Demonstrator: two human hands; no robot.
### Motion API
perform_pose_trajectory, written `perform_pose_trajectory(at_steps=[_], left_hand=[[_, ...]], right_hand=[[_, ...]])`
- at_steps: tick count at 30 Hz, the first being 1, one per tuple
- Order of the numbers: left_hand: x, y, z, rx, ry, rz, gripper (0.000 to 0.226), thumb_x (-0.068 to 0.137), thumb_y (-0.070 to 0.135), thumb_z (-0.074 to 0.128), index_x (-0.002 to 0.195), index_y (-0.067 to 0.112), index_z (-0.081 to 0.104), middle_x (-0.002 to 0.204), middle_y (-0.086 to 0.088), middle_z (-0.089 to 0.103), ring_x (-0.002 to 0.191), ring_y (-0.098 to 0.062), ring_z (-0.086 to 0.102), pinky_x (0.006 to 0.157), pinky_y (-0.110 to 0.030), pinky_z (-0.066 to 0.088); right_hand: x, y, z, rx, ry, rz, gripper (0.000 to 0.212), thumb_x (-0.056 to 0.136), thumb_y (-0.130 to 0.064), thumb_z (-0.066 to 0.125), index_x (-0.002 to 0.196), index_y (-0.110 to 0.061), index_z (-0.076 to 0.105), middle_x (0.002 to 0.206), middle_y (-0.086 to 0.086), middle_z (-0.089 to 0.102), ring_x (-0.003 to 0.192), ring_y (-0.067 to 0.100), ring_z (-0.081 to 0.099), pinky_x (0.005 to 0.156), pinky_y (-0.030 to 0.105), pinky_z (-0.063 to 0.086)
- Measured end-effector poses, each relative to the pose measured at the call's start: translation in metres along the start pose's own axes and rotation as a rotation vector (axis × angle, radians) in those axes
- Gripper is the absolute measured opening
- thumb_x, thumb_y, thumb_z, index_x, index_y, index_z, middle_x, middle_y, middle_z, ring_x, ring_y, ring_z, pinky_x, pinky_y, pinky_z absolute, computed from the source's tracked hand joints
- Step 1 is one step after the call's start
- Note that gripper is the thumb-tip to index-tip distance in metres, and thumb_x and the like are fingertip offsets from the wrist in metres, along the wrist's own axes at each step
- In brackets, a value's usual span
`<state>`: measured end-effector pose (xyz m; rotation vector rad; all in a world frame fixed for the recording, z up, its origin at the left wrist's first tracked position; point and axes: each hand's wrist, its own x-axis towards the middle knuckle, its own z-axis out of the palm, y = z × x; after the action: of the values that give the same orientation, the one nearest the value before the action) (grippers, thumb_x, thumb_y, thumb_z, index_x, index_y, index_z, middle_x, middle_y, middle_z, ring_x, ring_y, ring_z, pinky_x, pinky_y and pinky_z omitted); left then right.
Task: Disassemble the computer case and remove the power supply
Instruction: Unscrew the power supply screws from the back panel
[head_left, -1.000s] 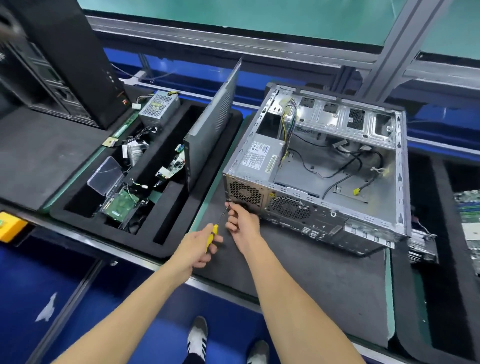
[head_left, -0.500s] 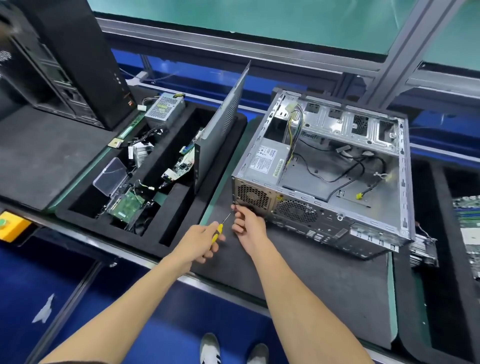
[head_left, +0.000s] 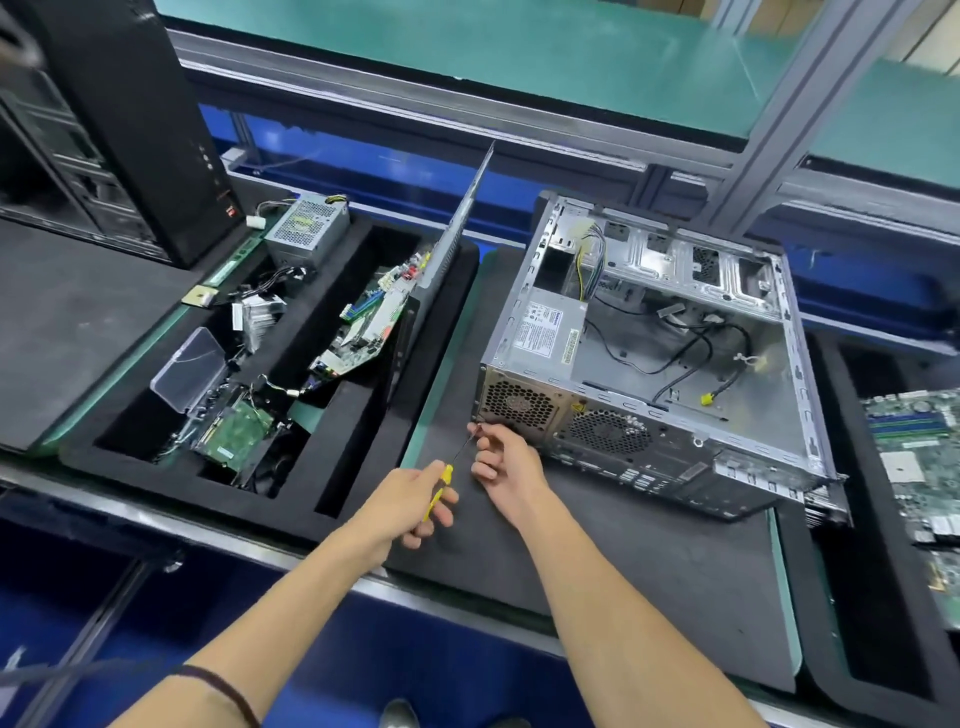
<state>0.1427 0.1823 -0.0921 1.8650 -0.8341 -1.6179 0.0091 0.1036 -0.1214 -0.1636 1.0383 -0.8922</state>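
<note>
Power supply: in open case, rear corner, 3 o'clock of frame centre. L hand grips screwdriver; R hand pinches near tip. Risk: tip slips, screw head strips or drops.

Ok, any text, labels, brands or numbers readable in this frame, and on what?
None can be read.
White label on the power supply inside the computer case: print too small.
Yellow-green sticker beside it: blurred.
Loose power supply in the foam tray: nothing legible.
</note>
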Motion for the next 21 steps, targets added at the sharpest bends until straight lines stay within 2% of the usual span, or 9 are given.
perform_pose_trajectory(at_steps=[1,4,6,9,11,13,16,18,21], left_hand=[[0.000,0.000,0.001,-0.026,0.009,-0.004,0.044,0.102,0.046,0.043,0.090,0.010,0.065,0.059,0.001,0.058,0.039,-0.011,0.032,0.040,-0.018,0.020],[0.002,-0.002,0.003,-0.017,0.053,0.086,0.035,0.096,0.047,0.057,0.080,0.019,0.043,0.058,0.004,0.042,0.039,-0.010,0.024,0.040,-0.018,0.016],[0.004,-0.007,0.003,-0.013,0.085,0.141,0.032,0.094,0.040,0.064,0.088,0.015,0.043,0.057,0.004,0.050,0.038,-0.009,0.029,0.038,-0.018,0.021],[0.004,-0.007,0.000,-0.068,0.068,0.127,0.032,0.099,0.038,0.057,0.094,0.007,0.055,0.068,0.000,0.067,0.042,-0.011,0.039,0.038,-0.021,0.026],[0.005,-0.005,-0.001,-0.076,0.007,0.070,0.041,0.104,0.041,0.046,0.098,0.004,0.063,0.065,-0.001,0.067,0.042,-0.011,0.041,0.038,-0.021,0.027],[0.007,-0.005,0.000,-0.105,-0.006,0.035,0.041,0.104,0.043,0.044,0.099,0.007,0.062,0.063,-0.002,0.062,0.041,-0.010,0.039,0.038,-0.019,0.024],[0.012,-0.009,0.004,-0.107,0.062,0.081,0.035,0.094,0.044,0.063,0.091,0.012,0.048,0.068,-0.003,0.054,0.040,-0.009,0.034,0.038,-0.018,0.020],[0.013,-0.015,0.006,-0.130,0.110,0.118,0.033,0.090,0.034,0.071,0.095,0.011,0.048,0.067,-0.003,0.059,0.038,-0.008,0.035,0.036,-0.019,0.022],[0.014,-0.019,0.003,-0.175,0.103,0.144,0.030,0.096,0.035,0.063,0.094,0.006,0.056,0.068,-0.003,0.072,0.040,-0.010,0.040,0.035,-0.021,0.027]], right_hand=[[0.000,0.000,0.000,0.001,-0.002,-0.004,0.013,0.098,-0.002,0.054,0.094,0.005,0.063,0.061,0.002,0.048,0.036,0.004,0.026,0.033,0.017,0.018],[-0.001,0.001,0.001,-0.003,0.002,-0.019,0.012,0.098,-0.002,0.054,0.092,0.004,0.063,0.060,0.001,0.050,0.036,0.003,0.027,0.033,0.017,0.019],[0.000,0.002,0.001,-0.006,0.007,-0.025,0.013,0.097,-0.001,0.055,0.090,0.004,0.064,0.063,0.002,0.050,0.037,0.003,0.027,0.033,0.017,0.019],[0.000,0.002,0.001,-0.007,0.012,-0.023,0.012,0.097,0.000,0.056,0.089,0.004,0.065,0.065,0.003,0.050,0.037,0.003,0.027,0.033,0.017,0.019],[0.000,0.002,0.000,-0.016,0.013,-0.015,0.011,0.097,-0.001,0.057,0.093,0.005,0.065,0.061,0.001,0.049,0.038,0.003,0.028,0.034,0.017,0.019],[0.000,0.002,0.000,-0.014,0.012,-0.013,0.011,0.098,-0.001,0.057,0.095,0.006,0.065,0.059,0.000,0.048,0.038,0.003,0.028,0.034,0.017,0.020],[0.000,0.002,0.000,-0.016,0.012,-0.023,0.010,0.097,-0.001,0.057,0.095,0.006,0.064,0.057,0.000,0.052,0.038,0.003,0.029,0.033,0.017,0.020],[0.000,0.002,0.000,-0.024,0.017,-0.033,0.010,0.096,-0.001,0.059,0.093,0.006,0.065,0.058,0.000,0.055,0.039,0.003,0.029,0.034,0.017,0.021],[0.000,0.003,0.000,-0.027,0.014,-0.036,0.010,0.096,-0.001,0.059,0.093,0.006,0.066,0.059,0.001,0.055,0.040,0.004,0.029,0.034,0.017,0.021]])
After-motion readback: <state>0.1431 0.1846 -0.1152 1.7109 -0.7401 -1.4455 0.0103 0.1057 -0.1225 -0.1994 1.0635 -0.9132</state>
